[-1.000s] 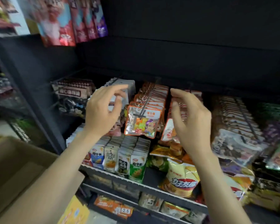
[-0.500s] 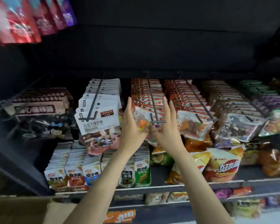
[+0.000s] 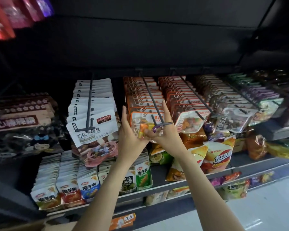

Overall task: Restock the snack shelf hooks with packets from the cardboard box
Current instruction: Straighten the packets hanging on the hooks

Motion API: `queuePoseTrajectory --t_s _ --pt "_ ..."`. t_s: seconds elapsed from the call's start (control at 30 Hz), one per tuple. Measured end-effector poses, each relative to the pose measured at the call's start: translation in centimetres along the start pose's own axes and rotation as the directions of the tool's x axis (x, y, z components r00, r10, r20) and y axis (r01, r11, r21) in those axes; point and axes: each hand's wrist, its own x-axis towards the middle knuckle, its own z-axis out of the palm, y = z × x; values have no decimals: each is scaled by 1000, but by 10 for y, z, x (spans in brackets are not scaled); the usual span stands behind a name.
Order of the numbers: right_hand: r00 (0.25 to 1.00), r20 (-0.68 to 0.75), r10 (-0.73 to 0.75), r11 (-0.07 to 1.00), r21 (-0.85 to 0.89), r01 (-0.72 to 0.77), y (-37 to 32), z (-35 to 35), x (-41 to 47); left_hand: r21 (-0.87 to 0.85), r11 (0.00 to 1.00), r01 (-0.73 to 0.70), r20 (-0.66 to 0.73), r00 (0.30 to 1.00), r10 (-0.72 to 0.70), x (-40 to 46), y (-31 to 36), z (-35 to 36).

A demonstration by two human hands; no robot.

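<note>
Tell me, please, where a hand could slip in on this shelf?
Dark gaps lie between the lollipop bags and white packets, and beside the green packet on the ledge. The orange packets, where left hand and right hand meet, are crowded.

Dim, shadowy upper scene; edges blurred and wide-angle warped.

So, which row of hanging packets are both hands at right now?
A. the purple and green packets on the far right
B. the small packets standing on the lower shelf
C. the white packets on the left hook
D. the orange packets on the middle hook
D: the left hand and the right hand both touch the front orange packet at the tip of the middle hook.
</note>
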Motion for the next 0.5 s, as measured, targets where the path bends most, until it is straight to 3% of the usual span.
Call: queuePoseTrajectory --t_s 0.27,0.5 --pt "999 26 -31 999 12 31 2 -11 1 -47 998 -45 32 998 47 -2 14 -3" --pt "996 60 -67 997 43 64 3 -18 3 -258 966 32 132 991 2 -3 17 0"
